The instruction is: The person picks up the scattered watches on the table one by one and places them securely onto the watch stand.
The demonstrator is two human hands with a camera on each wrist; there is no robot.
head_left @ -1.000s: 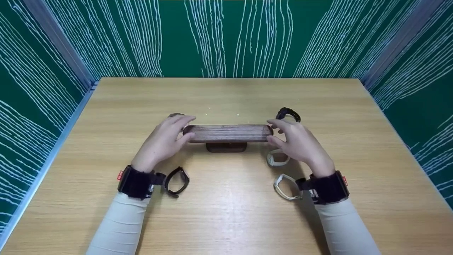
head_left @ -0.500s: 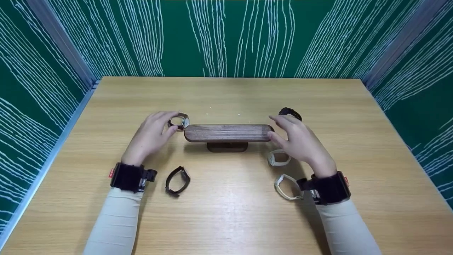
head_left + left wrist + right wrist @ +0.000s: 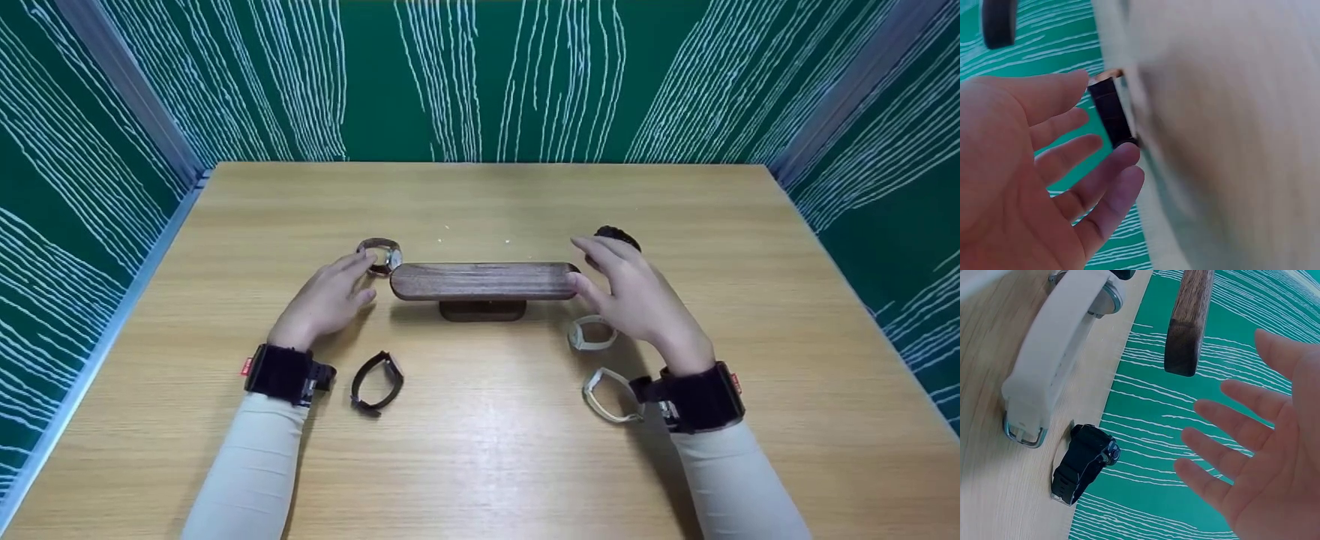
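A dark brown wooden T-shaped stand [image 3: 484, 281], its long rounded bar raised on a small base, is in the middle of the table. At its left end my left hand [image 3: 321, 301] reaches over a brown-strapped watch [image 3: 394, 259], fingers slightly bent. In the left wrist view the fingertips lie close to the watch's dark strap [image 3: 1109, 109]; whether they touch it I cannot tell. My right hand [image 3: 641, 296] is by the bar's right end with fingers spread. The right wrist view shows a gap between those fingers and the bar [image 3: 1188, 332].
A black watch [image 3: 619, 237] lies behind my right hand, partly hidden by it. Two pale-strapped watches [image 3: 592, 334] lie in front of that hand, and a thin dark watch [image 3: 377, 384] near my left wrist. Green white-streaked panels [image 3: 525, 82] surround the table.
My left hand has come off the bar's left end, moving left to the brown-strapped watch, which is now uncovered. The right fingers have eased slightly from the bar's right end.
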